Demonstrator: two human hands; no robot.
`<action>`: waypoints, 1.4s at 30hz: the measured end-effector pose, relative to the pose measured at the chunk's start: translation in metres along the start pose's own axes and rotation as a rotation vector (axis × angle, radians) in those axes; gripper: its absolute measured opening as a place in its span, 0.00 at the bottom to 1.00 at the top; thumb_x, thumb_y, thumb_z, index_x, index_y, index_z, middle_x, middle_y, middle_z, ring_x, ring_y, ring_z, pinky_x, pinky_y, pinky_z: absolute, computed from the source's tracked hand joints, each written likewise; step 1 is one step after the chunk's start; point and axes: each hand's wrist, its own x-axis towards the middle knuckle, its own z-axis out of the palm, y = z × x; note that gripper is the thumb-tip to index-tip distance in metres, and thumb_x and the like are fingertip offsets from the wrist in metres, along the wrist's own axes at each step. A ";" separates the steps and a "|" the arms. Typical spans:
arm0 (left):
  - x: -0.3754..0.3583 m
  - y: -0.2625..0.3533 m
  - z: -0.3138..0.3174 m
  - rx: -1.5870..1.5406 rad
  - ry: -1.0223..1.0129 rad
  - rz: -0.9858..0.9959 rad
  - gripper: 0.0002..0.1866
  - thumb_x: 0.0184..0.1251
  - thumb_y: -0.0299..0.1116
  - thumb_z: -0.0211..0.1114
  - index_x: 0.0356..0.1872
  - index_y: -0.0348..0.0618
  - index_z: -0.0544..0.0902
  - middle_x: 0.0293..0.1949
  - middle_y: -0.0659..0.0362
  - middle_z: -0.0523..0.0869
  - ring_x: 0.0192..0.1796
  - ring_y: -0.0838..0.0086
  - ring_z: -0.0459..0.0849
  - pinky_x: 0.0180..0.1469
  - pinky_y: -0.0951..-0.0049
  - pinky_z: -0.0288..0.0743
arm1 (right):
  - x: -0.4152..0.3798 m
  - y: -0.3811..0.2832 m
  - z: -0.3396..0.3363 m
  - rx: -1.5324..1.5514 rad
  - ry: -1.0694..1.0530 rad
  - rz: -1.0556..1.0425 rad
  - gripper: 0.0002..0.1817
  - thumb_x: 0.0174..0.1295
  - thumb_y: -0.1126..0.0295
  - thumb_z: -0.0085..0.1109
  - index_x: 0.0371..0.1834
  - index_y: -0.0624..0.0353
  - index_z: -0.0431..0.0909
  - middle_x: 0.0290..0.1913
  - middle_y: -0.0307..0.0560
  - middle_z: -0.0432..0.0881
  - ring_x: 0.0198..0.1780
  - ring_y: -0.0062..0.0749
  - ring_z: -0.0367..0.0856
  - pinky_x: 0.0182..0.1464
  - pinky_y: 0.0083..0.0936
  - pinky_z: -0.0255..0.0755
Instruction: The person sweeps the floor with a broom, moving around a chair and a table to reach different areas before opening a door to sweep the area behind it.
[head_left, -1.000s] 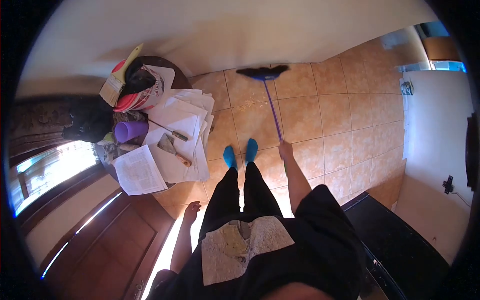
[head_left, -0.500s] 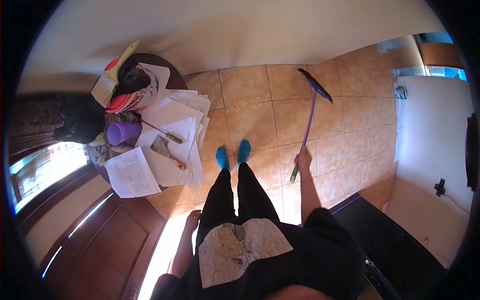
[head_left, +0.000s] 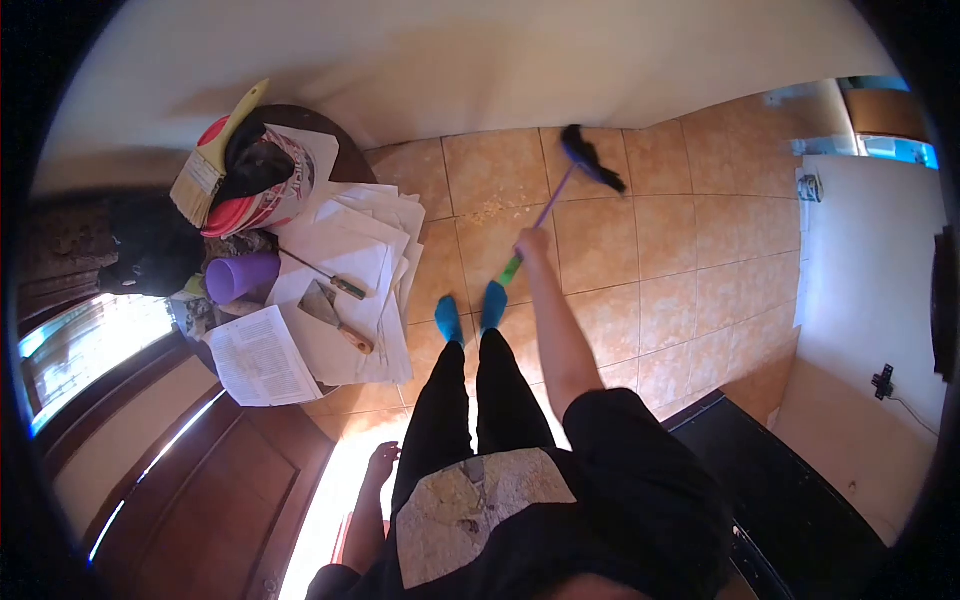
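Observation:
My right hand (head_left: 533, 243) is closed around the purple handle of a broom (head_left: 594, 162), just above its green grip end. The broom's dark bristled head is on the tiles near the wall. To the left of it lies a scatter of pale crumbs or flakes (head_left: 490, 213) on the tiled floor (head_left: 600, 240). My left hand (head_left: 384, 460) hangs beside my left thigh, fingers loosely apart, with nothing visible in it. My feet in blue socks (head_left: 447, 318) stand just below the debris.
At left, a round table holds papers (head_left: 350, 240), a scraper (head_left: 335, 315), a screwdriver (head_left: 325, 274), a purple cup (head_left: 240, 277) and a paint bucket (head_left: 285, 190) with a wide brush (head_left: 215, 160) on it. A black piece of furniture (head_left: 770, 470) stands at lower right.
My right hand has moved forward and to the left with the broom. The broom head has shifted left, closer to the wall and the crumbs. My left hand has barely moved.

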 end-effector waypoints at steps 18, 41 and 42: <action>0.026 0.022 -0.033 -0.001 0.047 0.067 0.14 0.56 0.31 0.47 0.41 0.34 0.71 0.34 0.52 0.77 0.37 0.70 0.77 0.40 0.75 0.71 | -0.253 0.077 0.062 0.710 0.283 0.014 0.17 0.58 0.65 0.41 0.51 0.53 0.65 0.10 0.41 0.66 0.07 0.22 0.62 0.08 0.20 0.57; 0.003 -0.019 -0.027 0.015 0.080 0.084 0.14 0.55 0.32 0.50 0.40 0.35 0.72 0.32 0.54 0.78 0.34 0.73 0.76 0.37 0.77 0.70 | -0.343 0.110 0.038 0.599 0.080 0.076 0.19 0.56 0.65 0.42 0.49 0.60 0.65 0.42 0.59 0.72 0.45 0.45 0.71 0.44 0.28 0.66; 0.000 -0.012 -0.026 0.021 0.077 0.082 0.14 0.55 0.32 0.50 0.40 0.35 0.72 0.32 0.54 0.78 0.34 0.73 0.76 0.37 0.77 0.70 | -0.334 0.102 0.037 0.584 0.120 0.032 0.18 0.57 0.65 0.41 0.49 0.60 0.65 0.43 0.59 0.72 0.46 0.43 0.71 0.44 0.26 0.66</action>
